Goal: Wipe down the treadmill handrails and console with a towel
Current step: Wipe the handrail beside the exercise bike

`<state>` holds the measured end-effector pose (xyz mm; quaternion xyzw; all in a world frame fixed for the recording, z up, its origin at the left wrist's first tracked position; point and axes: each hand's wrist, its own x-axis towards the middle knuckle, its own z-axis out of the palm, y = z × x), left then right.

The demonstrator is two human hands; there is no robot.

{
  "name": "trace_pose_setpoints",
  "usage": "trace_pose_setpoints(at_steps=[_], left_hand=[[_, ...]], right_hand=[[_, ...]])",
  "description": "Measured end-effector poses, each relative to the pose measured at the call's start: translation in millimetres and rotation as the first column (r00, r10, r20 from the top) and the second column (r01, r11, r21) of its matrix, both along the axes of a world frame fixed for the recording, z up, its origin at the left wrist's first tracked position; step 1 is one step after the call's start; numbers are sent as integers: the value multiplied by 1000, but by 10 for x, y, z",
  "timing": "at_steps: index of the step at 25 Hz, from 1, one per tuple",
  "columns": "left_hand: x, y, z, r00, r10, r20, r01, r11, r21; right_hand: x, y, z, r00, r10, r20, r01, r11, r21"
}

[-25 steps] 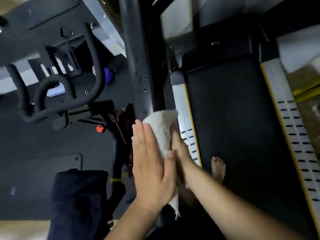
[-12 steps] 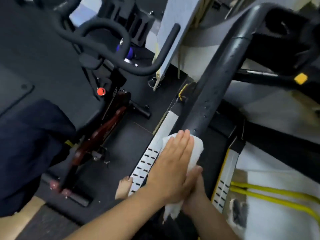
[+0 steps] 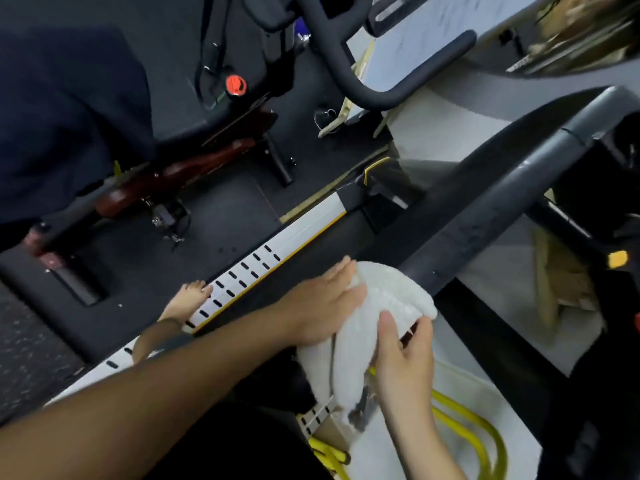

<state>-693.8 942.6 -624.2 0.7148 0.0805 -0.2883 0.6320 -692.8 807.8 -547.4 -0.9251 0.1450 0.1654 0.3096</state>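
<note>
No brand name, label or other writing can be read anywhere; a pale mark on the frame of the exercise bike (image 3: 194, 174) is too blurred to make out. The white towel (image 3: 377, 313) is draped over the lower end of the black treadmill handrail (image 3: 491, 199), and this handrail is the landmark for the rest. The left hand (image 3: 322, 306) lies flat against the towel on the bike side of the handrail, its fingers (image 3: 341, 268) straight and close together, pressing the cloth. The right hand (image 3: 405, 355) is on the other side of the handrail, with its thumb laid on the towel and its fingers curled under the cloth edge, so it holds the towel. The part of the handrail under the towel is hidden, and its upper end is cut off by the picture edge. Below the handrail runs the silver side rail (image 3: 277, 254) of the treadmill, with dark slots, and a bare foot (image 3: 188, 299) rests against it. A red knob (image 3: 236, 85) sits on the bike, well apart from the handrail. A yellow cord (image 3: 464, 420) lies on the floor near the right hand; its ends are hidden.
</note>
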Motion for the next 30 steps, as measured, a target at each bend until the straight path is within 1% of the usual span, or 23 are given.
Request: trace_pose_setpoints(at_steps=[2, 4, 5, 6, 7, 8, 9, 10, 11, 13, 15, 16, 17, 18, 20, 22, 23, 24, 25, 26, 27, 28, 30], left_hand=[[250, -20, -29, 998, 62, 19, -59, 990, -128], [179, -48, -93, 996, 53, 75, -43, 990, -132], [78, -46, -139, 996, 41, 73, -33, 993, -114], [-20, -25, -168, 998, 45, 33, -40, 990, -137], [-103, 11, -179, 999, 38, -12, -39, 986, -163], [-129, 14, -223, 999, 38, -30, -42, 986, -159], [-76, 9, -270, 999, 36, -26, -39, 990, -137], [55, 10, -299, 1000, 20, -24, -23, 991, -129], [228, -13, -355, 1000, 4, -24, -7, 991, -136], [585, -71, -353, 997, 45, -60, -51, 993, -106], [668, -18, -286, 989, 147, 2, -147, 989, 28], [519, -20, -207, 983, 180, 20, -181, 971, 158], [297, -23, -83, 981, 186, 46, -192, 955, 227], [75, -49, 55, 980, 184, 79, -198, 948, 248], [-135, -177, 207, 982, 120, 145, -152, 961, 230], [211, -248, 241, 971, 92, 221, -133, 975, 177], [504, -306, 222, 973, 65, 221, -96, 987, 133], [748, -336, 202, 970, 53, 236, -79, 992, 102], [895, -338, 206, 966, 55, 251, -82, 992, 95], [894, -359, 195, 967, 62, 248, -88, 992, 95], [766, -370, 213, 962, 51, 269, -87, 988, 124], [561, -378, 237, 950, 34, 311, -88, 983, 164], [104, -352, 242, 932, 13, 362, -110, 962, 249]], right_hand=[[124, 120, -35, 997, -73, -34, 75, 995, 63], [50, 160, 6, 992, -78, -99, 88, 990, 107], [-62, 156, 58, 991, -35, -130, 44, 997, 67], [-183, 139, 111, 987, 31, -155, -38, 999, -37], [-281, 100, 138, 981, 122, -149, -150, 970, -194], [-343, 57, 135, 961, 257, -104, -277, 900, -336], [-353, 51, 110, 910, 412, -43, -384, 800, -460], [-298, 45, 42, 843, 538, 1, -448, 702, -554], [-178, 59, -40, 796, 604, 35, -463, 644, -609], [93, 67, -164, 743, 665, 79, -455, 589, -668], [125, 5, -172, 731, 680, 62, -469, 566, -678], [21, -44, -133, 735, 676, 56, -480, 576, -661], [-151, -133, -112, 764, 643, 54, -479, 622, -620], [-335, -193, -87, 823, 567, 36, -458, 699, -549], [-516, -230, -110, 922, 387, -15, -366, 857, -364], [-332, -142, -210, 987, 162, 8, -158, 974, -161], [-150, -77, -232, 999, 25, 36, -23, 998, -62], [55, -7, -230, 994, -102, 46, 98, 991, 87], [217, 44, -223, 979, -196, 54, 179, 956, 234], [300, 88, -192, 965, -253, 65, 219, 917, 333], [278, 84, -152, 960, -272, 66, 235, 911, 338], [181, 59, -116, 963, -262, 60, 236, 931, 279], [-117, 38, -99, 973, -232, -24, 233, 962, 145]])
